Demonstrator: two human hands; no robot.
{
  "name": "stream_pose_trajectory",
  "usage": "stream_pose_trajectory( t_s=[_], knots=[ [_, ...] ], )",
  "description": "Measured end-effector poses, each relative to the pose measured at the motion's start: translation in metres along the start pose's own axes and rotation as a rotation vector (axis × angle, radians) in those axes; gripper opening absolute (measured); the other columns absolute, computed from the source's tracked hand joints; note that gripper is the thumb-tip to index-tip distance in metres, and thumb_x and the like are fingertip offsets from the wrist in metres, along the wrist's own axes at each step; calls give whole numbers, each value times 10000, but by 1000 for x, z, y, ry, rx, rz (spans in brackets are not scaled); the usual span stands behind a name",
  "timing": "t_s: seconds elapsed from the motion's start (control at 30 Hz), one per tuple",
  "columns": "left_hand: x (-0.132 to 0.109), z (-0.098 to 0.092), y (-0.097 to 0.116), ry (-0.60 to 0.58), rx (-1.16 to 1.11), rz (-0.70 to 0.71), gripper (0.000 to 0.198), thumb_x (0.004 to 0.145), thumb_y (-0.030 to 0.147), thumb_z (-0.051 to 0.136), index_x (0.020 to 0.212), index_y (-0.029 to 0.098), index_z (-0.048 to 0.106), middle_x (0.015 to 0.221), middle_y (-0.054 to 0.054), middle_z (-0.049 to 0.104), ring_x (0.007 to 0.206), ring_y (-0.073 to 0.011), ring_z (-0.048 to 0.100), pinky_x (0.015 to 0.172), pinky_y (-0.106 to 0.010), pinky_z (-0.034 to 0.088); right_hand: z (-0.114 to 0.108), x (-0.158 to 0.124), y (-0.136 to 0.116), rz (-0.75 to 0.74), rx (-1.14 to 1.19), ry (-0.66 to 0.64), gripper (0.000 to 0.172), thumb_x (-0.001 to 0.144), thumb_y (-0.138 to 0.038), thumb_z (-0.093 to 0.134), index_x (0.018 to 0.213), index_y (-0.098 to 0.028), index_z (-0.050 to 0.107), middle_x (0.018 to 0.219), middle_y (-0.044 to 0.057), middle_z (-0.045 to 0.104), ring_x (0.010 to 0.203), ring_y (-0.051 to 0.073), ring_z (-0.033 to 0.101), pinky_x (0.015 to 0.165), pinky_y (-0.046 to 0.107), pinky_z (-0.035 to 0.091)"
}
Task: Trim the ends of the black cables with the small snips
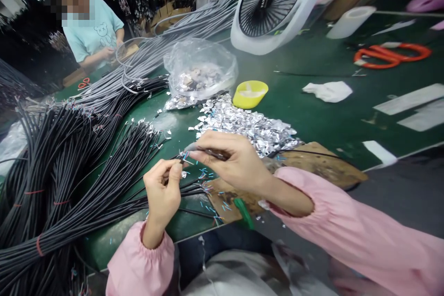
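My left hand [163, 190] is closed in a pinch on the stripped end of a thin black cable [194, 212] near the table's front edge. My right hand [227, 159] is closed round a dark cable [312, 152] that trails off to the right over a brown board [322, 166]. The fingertips of both hands meet at the cable ends. Small blue bits of wire insulation [208, 203] lie scattered just below my hands. Both arms wear pink sleeves.
Large bundles of black cables [69, 185] fill the left side, grey cables [180, 32] run to the back. A heap of foil scraps [243, 122], a clear plastic bag [199, 71], a yellow dish [250, 93], a fan [274, 4], orange scissors [391, 54]. A person in a light blue shirt [93, 32] works at the far left.
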State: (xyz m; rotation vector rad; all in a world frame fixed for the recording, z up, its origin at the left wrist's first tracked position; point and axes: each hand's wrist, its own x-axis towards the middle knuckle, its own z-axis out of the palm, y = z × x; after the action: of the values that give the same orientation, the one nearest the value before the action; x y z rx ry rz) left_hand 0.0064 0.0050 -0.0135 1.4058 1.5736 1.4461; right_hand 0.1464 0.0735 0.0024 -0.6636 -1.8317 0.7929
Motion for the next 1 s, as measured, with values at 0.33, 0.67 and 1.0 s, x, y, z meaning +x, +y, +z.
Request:
stream_pose_trajectory(
  t_s=[0.33, 0.67, 1.0],
  knots=[
    [-1, -1, -3, 22, 141, 112, 174, 837, 273, 559, 754, 169, 673, 639, -1, 592, 576, -94, 525, 514, -194, 388, -3, -1, -1, -94, -53, -49, 87, 785, -105, 573, 748, -128, 648, 622, 21, 575, 557, 100, 518, 484, 214, 398],
    [-4, 5, -3, 173, 304, 303, 77, 782, 227, 634, 830, 186, 678, 738, -13, 616, 660, -106, 571, 582, -206, 452, -1, 0, -7, 174, 67, -20, 116, 711, -136, 554, 614, -134, 618, 520, -22, 492, 458, 71, 408, 415, 202, 318],
    [-2, 4, 1, 267, 295, 286, 139, 839, 221, 552, 775, 161, 660, 651, 2, 579, 583, -89, 541, 523, -186, 415, 17, -9, -10, 61, 30, -104, 170, 706, -114, 520, 561, -145, 602, 497, -30, 469, 455, 68, 398, 436, 202, 319]
  ],
)
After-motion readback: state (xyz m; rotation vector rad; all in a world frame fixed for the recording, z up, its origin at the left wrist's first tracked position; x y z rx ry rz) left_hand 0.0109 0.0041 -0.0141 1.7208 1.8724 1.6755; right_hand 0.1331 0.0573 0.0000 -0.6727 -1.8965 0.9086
